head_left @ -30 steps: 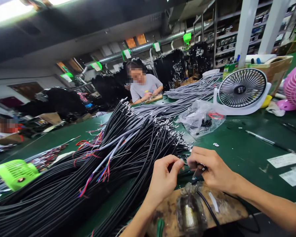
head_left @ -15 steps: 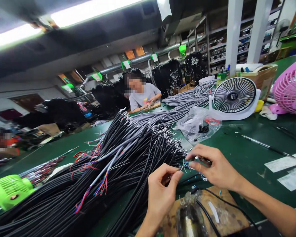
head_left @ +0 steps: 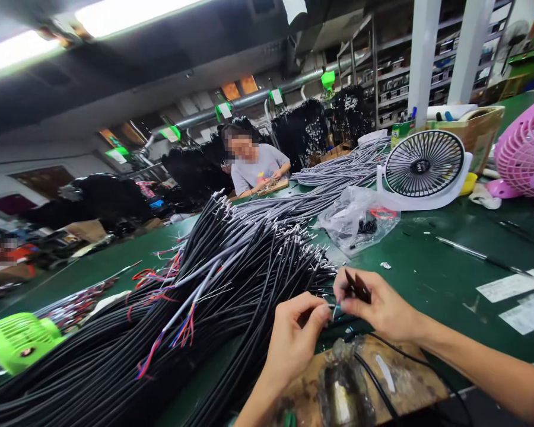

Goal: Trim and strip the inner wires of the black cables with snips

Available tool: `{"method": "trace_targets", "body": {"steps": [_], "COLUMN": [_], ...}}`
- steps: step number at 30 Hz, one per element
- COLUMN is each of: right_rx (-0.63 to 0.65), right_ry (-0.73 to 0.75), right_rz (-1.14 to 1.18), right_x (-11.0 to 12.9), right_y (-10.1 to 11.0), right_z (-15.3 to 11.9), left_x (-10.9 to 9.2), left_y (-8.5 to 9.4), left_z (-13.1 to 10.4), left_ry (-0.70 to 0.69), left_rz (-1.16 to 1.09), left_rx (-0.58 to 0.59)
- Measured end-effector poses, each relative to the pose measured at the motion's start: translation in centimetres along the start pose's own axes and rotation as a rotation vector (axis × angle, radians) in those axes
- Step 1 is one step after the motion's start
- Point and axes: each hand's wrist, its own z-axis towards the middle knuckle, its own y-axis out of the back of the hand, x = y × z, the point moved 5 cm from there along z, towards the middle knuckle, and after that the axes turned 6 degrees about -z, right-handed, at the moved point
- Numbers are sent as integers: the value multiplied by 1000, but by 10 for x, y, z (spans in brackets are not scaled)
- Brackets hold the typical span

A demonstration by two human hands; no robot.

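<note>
My left hand (head_left: 296, 332) is closed in a pinch on the end of a thin wire (head_left: 336, 311), which shows pale and bluish between the two hands. Just to its right, my right hand (head_left: 380, 302) is closed around a dark, flat metal tool (head_left: 356, 286) with two leaves, perhaps tweezers. Its fingertips meet the wire close to my left fingertips. What exactly they pinch is too small to make out. Below both hands lies a stained wooden board (head_left: 409, 376) bearing a glassy, tape-wrapped metal block (head_left: 345, 385).
Black cables (head_left: 129, 350) with stripped ends spread over the left of the green table (head_left: 431, 290), with grey cables (head_left: 338, 172) behind. A clear plastic bag (head_left: 360, 219), white fan (head_left: 422, 166), pink fan (head_left: 527, 154), pen (head_left: 471, 252) and paper labels (head_left: 516, 287) lie beyond. A co-worker (head_left: 258, 163) sits opposite.
My right hand has tilted, showing more of the dark tool, and its fingertips sit a little lower. The coloured strands between the hands are less spread. A small pale scrap now shows on the table.
</note>
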Motion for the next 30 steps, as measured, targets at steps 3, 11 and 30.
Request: {"method": "trace_targets", "body": {"steps": [3, 11, 30], "right_rx": [-149, 149, 12], "right_ry": [62, -249, -241], "right_rz": [-156, 311, 220], "right_x": [5, -18, -17], "right_y": [9, -17, -8], "right_z": [0, -4, -5], "left_x": [2, -6, -10], "left_y": [-4, 2, 3], "left_z": [-1, -3, -7], "left_ry": [38, -139, -206], "left_rz": [-19, 220, 249], "left_rx": [50, -87, -166]}}
